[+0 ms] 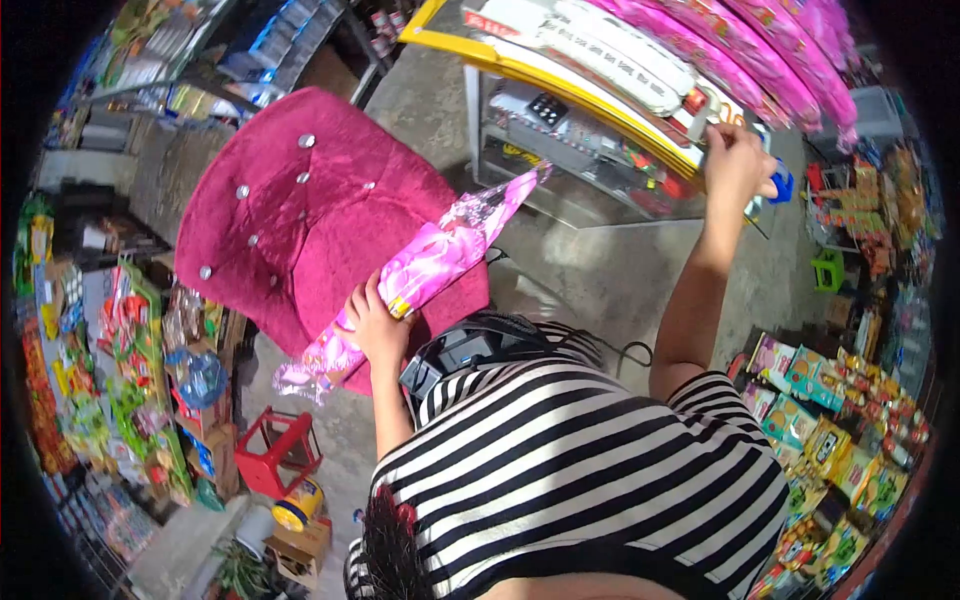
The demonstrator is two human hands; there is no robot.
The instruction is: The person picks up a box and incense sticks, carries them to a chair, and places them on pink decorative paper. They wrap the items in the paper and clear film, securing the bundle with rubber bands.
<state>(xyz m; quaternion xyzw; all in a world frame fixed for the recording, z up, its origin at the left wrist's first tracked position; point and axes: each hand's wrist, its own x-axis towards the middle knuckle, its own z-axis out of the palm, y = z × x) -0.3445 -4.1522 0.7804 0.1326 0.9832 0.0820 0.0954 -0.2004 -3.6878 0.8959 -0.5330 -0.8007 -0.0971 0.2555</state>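
My left hand [376,328] is closed around the lower part of a long package in shiny pink patterned wrap [435,262], which lies slantwise across the seat of a magenta velvet chair [335,215]. Its crinkled clear ends stick out at both sides. Over at the corner of the yellow-edged counter, my right hand [738,165] has its fingers pinched together; what they hold, if anything, is too small to tell. Beside those fingers lies a small red and white item [697,103]. A blue object [783,183] shows just past the hand.
Several similar pink packages [745,55] lie on the counter beside a long white printed pack [610,50]. A red stool [277,453] and a cardboard box [298,550] stand on the floor at lower left. Shelves of packaged goods [840,440] line both sides.
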